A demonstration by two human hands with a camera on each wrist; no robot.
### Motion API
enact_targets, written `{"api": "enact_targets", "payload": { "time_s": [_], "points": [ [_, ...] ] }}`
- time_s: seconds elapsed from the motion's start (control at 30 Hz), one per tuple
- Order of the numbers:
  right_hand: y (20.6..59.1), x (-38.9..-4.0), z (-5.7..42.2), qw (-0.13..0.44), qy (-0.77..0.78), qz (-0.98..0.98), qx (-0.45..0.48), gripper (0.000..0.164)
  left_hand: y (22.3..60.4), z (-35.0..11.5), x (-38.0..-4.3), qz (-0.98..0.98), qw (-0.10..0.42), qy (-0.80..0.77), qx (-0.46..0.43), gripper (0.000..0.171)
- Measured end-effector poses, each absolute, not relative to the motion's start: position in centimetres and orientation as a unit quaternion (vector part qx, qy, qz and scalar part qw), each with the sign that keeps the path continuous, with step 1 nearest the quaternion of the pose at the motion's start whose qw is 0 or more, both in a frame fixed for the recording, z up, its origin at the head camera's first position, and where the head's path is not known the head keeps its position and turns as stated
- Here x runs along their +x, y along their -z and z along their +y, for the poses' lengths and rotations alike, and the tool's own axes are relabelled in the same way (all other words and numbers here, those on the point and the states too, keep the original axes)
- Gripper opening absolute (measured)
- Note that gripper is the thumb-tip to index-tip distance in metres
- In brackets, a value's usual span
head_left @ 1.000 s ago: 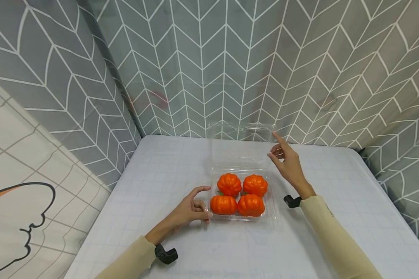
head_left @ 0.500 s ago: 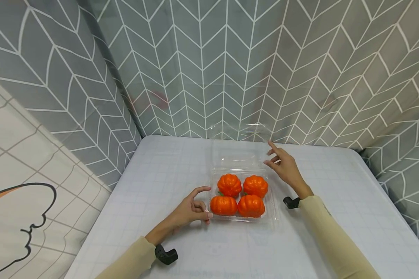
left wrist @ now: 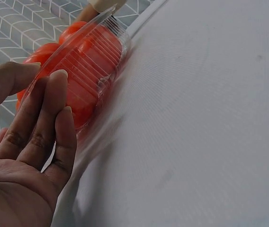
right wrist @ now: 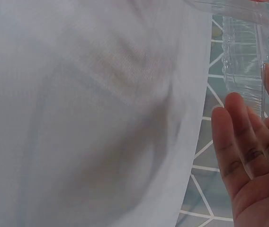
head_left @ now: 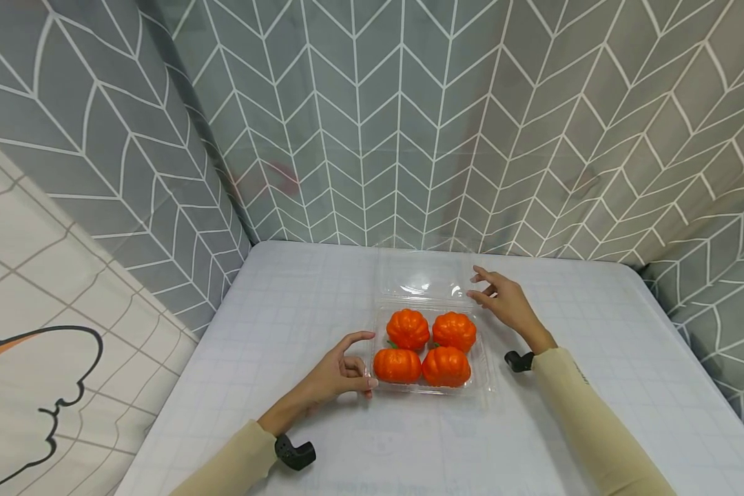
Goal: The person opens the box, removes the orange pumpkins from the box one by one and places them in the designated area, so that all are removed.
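Note:
Several small orange pumpkins (head_left: 408, 329) sit in two rows inside a clear plastic clamshell container (head_left: 428, 389) on the table. Its hinged lid (head_left: 418, 272) leans back, away from the body, behind the pumpkins. At the near left corner, my left hand (head_left: 335, 375) pinches the rim between thumb and fingers; in the left wrist view the ribbed wall (left wrist: 111, 42) stands beyond the fingertips. My right hand (head_left: 508, 303) holds the lid's right edge, and in the right wrist view its thumb and fingers lie on either side of the clear edge (right wrist: 263, 90).
The table (head_left: 310, 289) has a white cloth over it. Grey curtains (head_left: 347, 124) with white chevron lines hang right behind it and at both sides. A white patterned sheet (head_left: 99, 331) hangs at the left. Each wrist wears a black band (head_left: 294, 451).
My right hand has come down and slightly left, and the lid has tilted farther back and lower with it. The left hand and the pumpkins stay in place.

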State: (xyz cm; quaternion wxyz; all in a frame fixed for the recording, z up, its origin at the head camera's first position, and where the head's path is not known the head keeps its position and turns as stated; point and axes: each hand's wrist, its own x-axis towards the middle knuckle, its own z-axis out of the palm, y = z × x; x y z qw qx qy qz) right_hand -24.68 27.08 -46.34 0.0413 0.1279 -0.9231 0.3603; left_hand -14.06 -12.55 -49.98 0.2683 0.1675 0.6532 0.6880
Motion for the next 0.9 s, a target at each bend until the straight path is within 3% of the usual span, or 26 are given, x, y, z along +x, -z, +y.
{"api": "enact_targets", "payload": {
  "time_s": [0.9],
  "points": [
    [46.94, -24.6, 27.39, -0.019, -0.355, -0.928, 0.115, 0.059, 50.16, -12.64, -14.33, 0.651, 0.279, -0.685, 0.17, 0.091]
  ]
}}
